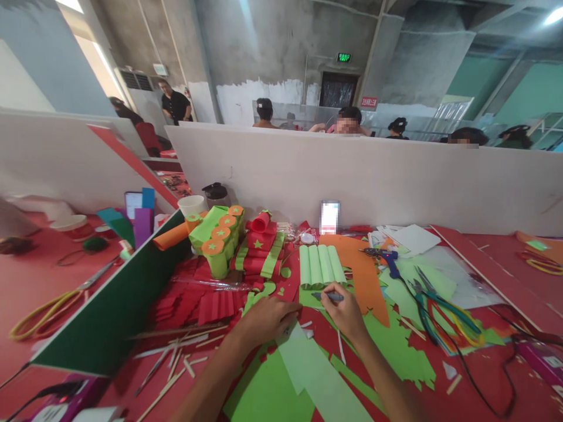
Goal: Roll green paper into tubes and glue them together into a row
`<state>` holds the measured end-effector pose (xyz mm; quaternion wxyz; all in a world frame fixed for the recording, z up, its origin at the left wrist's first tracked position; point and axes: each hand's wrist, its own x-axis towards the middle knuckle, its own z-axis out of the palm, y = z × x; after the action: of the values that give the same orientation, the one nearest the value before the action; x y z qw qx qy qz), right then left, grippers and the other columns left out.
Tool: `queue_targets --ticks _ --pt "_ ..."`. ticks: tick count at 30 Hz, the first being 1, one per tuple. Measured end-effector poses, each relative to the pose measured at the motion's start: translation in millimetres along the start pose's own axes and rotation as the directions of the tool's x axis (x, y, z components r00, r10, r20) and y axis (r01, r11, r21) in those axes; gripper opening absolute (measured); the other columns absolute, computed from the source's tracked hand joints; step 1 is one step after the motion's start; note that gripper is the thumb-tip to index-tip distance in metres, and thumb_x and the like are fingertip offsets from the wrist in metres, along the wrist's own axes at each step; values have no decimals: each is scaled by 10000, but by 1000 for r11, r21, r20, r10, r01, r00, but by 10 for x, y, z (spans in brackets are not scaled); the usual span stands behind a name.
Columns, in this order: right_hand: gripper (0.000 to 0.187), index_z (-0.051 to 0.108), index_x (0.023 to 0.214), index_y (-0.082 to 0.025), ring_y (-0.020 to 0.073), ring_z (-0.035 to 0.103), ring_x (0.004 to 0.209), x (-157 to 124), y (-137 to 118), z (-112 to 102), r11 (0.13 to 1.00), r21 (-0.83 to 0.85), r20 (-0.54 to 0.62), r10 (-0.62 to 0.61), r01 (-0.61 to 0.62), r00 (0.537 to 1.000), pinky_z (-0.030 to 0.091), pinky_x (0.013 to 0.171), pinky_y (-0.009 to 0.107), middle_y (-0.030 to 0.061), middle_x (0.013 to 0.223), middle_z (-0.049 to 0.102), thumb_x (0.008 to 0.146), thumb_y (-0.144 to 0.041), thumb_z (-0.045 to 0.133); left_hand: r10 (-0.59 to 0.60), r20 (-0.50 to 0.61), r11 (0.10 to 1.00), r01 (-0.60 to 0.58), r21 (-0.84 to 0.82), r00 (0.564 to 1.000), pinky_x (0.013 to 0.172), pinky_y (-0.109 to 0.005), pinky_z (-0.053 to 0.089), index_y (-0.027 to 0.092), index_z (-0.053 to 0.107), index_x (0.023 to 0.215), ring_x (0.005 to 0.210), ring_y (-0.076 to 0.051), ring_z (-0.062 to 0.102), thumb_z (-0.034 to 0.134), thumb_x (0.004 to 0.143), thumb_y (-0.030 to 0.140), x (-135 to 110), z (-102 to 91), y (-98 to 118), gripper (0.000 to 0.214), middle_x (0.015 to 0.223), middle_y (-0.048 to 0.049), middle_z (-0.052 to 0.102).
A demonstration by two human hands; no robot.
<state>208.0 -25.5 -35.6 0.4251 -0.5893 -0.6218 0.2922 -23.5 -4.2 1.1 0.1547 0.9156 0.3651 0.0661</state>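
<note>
My left hand [267,319] rests palm down on a pale green paper strip [316,375], fingers curled and pressing the strip to the red table. My right hand [345,309] pinches a pen [329,296] and holds its tip at the strip's far end. Just beyond lies a row of pale green paper rolls [321,265] joined side by side. An orange foam sheet [358,264] lies to their right.
Green and red paper-roll models [237,240] stand behind the hands, with folded red paper [206,305] at left. A blue glue gun [382,256], scissors [440,310] and green scraps lie at right. A dark green board [114,310] divides the desk at left. Other people sit beyond the white partition [373,176].
</note>
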Motion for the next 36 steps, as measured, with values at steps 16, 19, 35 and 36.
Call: queue_targets --ticks 16,19,35,36 --pt "152 544 732 -216 148 522 540 3 -36 -16 999 -37 1 -8 8 1000 397 512 223 -13 606 552 825 -336 556 -14 15 1000 14 -17 1000 721 -281 453 262 635 1201 861 -218 663 367 955 289 2 -41 45 365 978 -69 726" --pt "162 553 734 -219 155 539 553 6 -26 -15 999 -33 -4 -17 17 1000 408 515 226 -5 615 573 824 -354 554 -38 -17 998 38 -46 999 746 -278 457 253 655 1152 873 -214 657 366 957 302 11 -36 37 352 986 -70 720" --pt "202 616 794 -220 178 603 599 16 -57 -37 1000 12 5 -28 28 1000 446 552 245 3 666 635 840 -405 551 -399 -67 912 389 -130 914 785 -363 465 143 453 1202 949 -300 668 438 912 345 862 -151 34 354 986 -157 693" --pt "200 627 800 -217 182 612 613 17 -64 -41 999 15 7 -29 28 1000 452 560 249 9 681 648 839 -399 554 -413 -67 906 403 -130 908 786 -370 466 134 455 1188 958 -310 666 449 903 348 949 -151 14 356 1001 -174 687"
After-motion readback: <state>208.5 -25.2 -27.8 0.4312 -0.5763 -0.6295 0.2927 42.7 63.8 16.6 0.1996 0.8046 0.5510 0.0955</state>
